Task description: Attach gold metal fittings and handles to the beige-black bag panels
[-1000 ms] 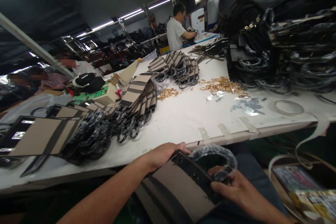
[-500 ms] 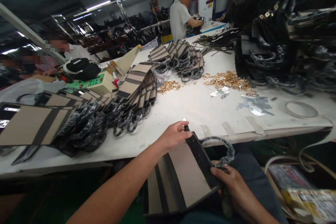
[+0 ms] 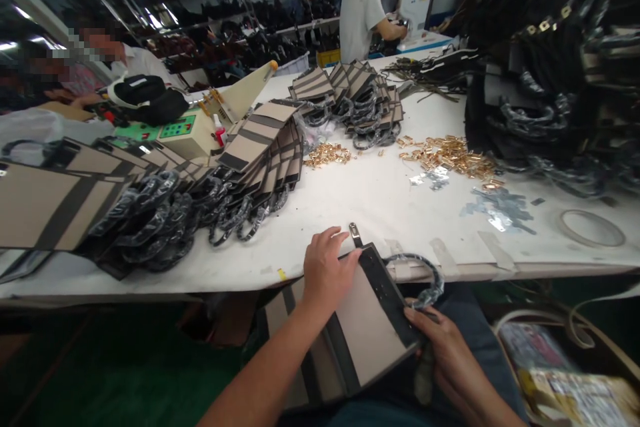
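A beige handbag panel (image 3: 373,330) with dark stripes is tilted over my lap, just below the table edge. My left hand (image 3: 327,273) is at its upper edge, thumb on the panel's face and curled fingers past the edge. Beside these fingertips a short dark tab with a metal fitting (image 3: 355,233) sticks up, apart from the hand. My right hand (image 3: 445,340) grips the panel's right corner, thumb on the dark band and the other fingers partly hidden behind. From the right side loops a plastic-wrapped handle (image 3: 437,280).
Similar panels (image 3: 265,147) with wrapped handles lie in overlapping rows on the white table (image 3: 350,200). Gold fittings (image 3: 450,155), flat metal plates (image 3: 500,210) and a tape roll (image 3: 590,228) lie to the right. Dark bags are heaped behind. A person (image 3: 363,17) works across the table.
My left hand has let go of the tab and turned, with its fingers now beside it. My right hand keeps its hold on the corner. The view has shifted slightly.
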Available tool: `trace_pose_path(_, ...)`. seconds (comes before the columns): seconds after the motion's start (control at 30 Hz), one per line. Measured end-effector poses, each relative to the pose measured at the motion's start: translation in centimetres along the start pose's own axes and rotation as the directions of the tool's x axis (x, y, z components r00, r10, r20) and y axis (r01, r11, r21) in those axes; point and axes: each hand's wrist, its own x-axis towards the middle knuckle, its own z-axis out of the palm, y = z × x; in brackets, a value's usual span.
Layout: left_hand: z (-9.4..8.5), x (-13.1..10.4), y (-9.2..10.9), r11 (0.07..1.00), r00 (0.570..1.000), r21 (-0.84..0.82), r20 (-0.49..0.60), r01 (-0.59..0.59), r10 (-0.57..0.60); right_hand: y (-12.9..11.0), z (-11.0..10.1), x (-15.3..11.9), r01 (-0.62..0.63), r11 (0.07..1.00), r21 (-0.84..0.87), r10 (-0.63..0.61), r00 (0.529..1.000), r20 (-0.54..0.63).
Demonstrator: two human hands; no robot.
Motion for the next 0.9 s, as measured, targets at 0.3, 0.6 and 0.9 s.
trace_pose_path(0.3,0.5,-5.2,-1.5,0.948,0.960,0.195,0.174,-0.253,0.221,-1.2,-0.4,1.6,0.010,0.992,-0.128,-0.006,1.000,0.030)
trace_pose_path(0.6,0.2,-5.4,-0.4,0.956,0.968,0.210,0.186,-0.204,0.166,-8.0,-1.5,-1.7,0.500,0.234,-0.834,-0.475,0.807,0.351)
trace_pose_path(0.9,0.6,-6.0,-0.2,0.953,0.960,0.220,0.229,-0.209,0.158,-11.5,5.7,5.5,0.623,-0.312,-0.718,-0.323,0.641,0.696)
